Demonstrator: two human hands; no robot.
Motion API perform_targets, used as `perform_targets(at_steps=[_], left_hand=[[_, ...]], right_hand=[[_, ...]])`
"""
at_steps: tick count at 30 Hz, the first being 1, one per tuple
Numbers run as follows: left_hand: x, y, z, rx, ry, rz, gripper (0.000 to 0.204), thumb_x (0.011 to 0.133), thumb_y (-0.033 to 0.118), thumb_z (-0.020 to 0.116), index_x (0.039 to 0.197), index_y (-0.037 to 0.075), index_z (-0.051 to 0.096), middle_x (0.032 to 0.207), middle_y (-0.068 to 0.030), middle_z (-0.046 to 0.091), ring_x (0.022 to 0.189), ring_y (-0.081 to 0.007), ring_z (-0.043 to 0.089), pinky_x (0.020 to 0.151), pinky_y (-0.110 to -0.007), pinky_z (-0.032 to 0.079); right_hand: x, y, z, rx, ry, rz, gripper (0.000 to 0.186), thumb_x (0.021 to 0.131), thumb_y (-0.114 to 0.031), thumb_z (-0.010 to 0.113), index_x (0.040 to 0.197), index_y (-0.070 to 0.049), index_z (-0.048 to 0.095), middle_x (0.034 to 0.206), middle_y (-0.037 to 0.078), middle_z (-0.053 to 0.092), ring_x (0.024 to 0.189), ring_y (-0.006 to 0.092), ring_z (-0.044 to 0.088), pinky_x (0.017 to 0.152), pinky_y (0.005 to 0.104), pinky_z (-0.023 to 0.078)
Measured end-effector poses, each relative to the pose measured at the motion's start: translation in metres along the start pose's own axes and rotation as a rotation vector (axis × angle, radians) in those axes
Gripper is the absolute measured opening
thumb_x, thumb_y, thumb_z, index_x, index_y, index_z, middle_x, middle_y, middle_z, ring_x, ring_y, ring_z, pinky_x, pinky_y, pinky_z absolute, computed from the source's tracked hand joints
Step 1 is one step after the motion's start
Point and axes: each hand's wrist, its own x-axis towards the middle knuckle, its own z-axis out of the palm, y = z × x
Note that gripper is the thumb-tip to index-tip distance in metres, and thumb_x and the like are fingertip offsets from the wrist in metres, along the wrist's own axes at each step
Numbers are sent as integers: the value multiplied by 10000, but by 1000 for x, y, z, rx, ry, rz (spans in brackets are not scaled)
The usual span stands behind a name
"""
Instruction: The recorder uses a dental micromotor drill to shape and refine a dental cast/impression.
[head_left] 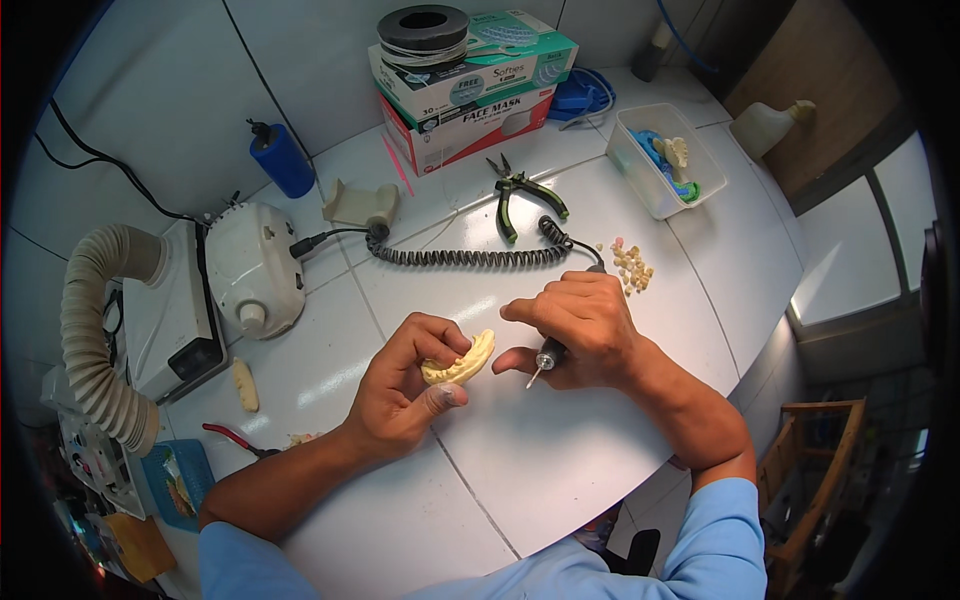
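Note:
My left hand (405,385) grips a pale yellow dental cast (465,360) in a curved arch shape. Just to its right, my right hand (585,325) holds a dark rotary handpiece (550,355), its thin metal bit pointing down and toward me, with thumb and forefinger held out toward the cast. The bit and cast are apart. A black coiled cord (470,258) runs from the handpiece to the white motor unit (255,275). Small tooth-like pieces (632,268) lie beyond my right hand, and another yellow piece (245,385) lies left of my left hand.
Behind are green-handled pliers (530,190), stacked boxes (470,125) with a spool, a plastic container (640,185), a blue bottle (285,160) and a beige holder (355,205). At left stand an extractor hose (90,320), red-handled tool (240,440) and blue basket (160,470). The curved table edge is at right.

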Motion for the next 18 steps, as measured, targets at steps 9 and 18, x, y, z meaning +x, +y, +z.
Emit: perform_targets(at_steps=[9,18], left_hand=[[4,5,2,-77,2,-122,266,1023,129,798,1194,5,637,1357,-108,499,1296,-192,567,1151,-382,527],[4,2,2,39,-59,-144,320,958,14,831,1164,31,586,1359,-110,534,1330,-194,601,1141,-357,531]], right_hand=[[-6,-4,3,-1,-129,-83,355,855,-274,891,1174,-136,818,658,-50,574,559,135,589,524,322,433],[-7,-1,2,-38,-141,-114,424,822,-266,898,1220,-149,816,654,-52,519,571,124,583,525,323,434]])
